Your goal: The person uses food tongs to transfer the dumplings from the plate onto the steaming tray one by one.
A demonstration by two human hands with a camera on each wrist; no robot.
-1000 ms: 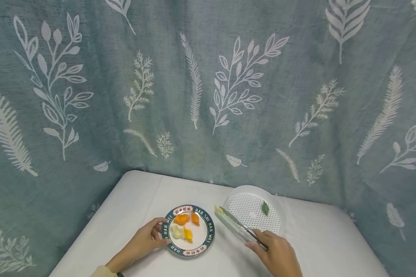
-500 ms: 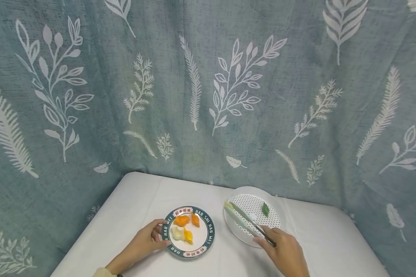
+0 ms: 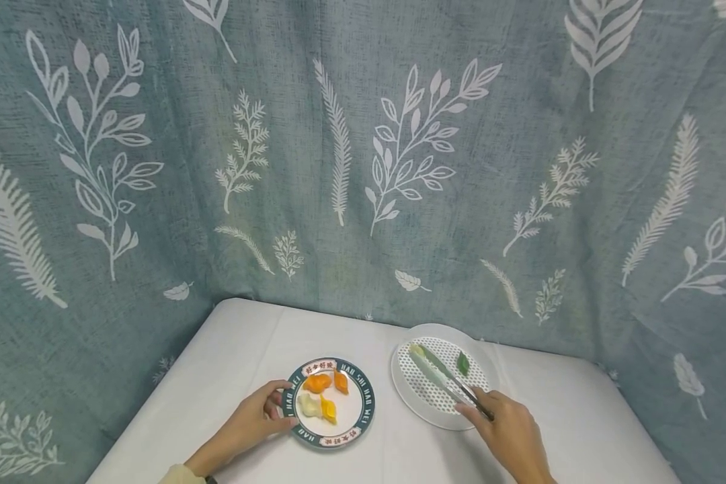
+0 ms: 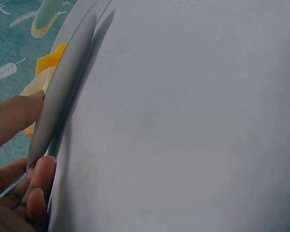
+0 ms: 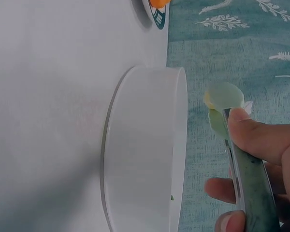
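My left hand point(image 3: 253, 418) pinches the left rim of a round plate point(image 3: 364, 393) with a dark green patterned border, thumb on top. On the plate lie two orange dumplings point(image 3: 317, 383), a whitish dumpling point(image 3: 310, 406) and a yellow dumpling point(image 3: 329, 410). My right hand point(image 3: 508, 430) grips a pair of tongs point(image 3: 448, 378) with pale green ends. At their tips sits a small pale-yellow piece point(image 5: 209, 100), probably a dumpling, mostly hidden by the ends. In the head view the tips are over a white round perforated tray point(image 3: 402, 396), which holds a green dumpling point(image 3: 462, 364).
Plate and tray stand side by side on a white-covered table point(image 3: 248, 336), with a gap between them. The tray has a raised wall point(image 5: 142, 145). A teal leaf-patterned curtain point(image 3: 314, 269) rises behind the table and along its left side.
The tongs and my right hand have moved rightward, from the gap beside the plate to above the tray, still with the pale-yellow piece at the tips. My left hand and the plate have stayed put.
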